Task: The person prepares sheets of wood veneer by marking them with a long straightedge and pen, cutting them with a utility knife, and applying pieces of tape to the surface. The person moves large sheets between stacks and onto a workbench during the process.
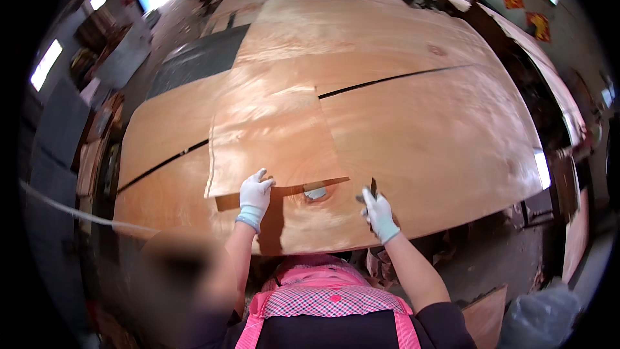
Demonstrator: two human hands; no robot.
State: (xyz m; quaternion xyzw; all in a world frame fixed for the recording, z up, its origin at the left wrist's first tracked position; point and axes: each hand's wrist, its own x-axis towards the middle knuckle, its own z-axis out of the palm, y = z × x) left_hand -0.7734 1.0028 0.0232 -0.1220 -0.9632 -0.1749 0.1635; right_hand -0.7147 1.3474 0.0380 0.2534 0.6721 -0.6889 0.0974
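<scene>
My left hand (256, 196), in a white glove, is at the near edge of a thin rectangular wood veneer sheet (274, 136). Its fingers close on that edge, which seems slightly raised. Along the edge runs a narrow dark brown band (294, 190); whether it is a strip or a shadow I cannot tell. A small pale patch (314, 192) shows beside a knot. To the right, just above the large veneer surface (426, 136), my gloved right hand (381, 214) is closed round a small dark knife-like tool (373, 187), pointing away from me.
Long dark gaps (394, 81) cross the large surface on both sides of the sheet. A grey panel (200, 58) lies at the far left. More veneer stacks (529, 58) stand on the right. A pale cord (84, 214) hangs at the left, and plastic wrap (539, 317) sits lower right.
</scene>
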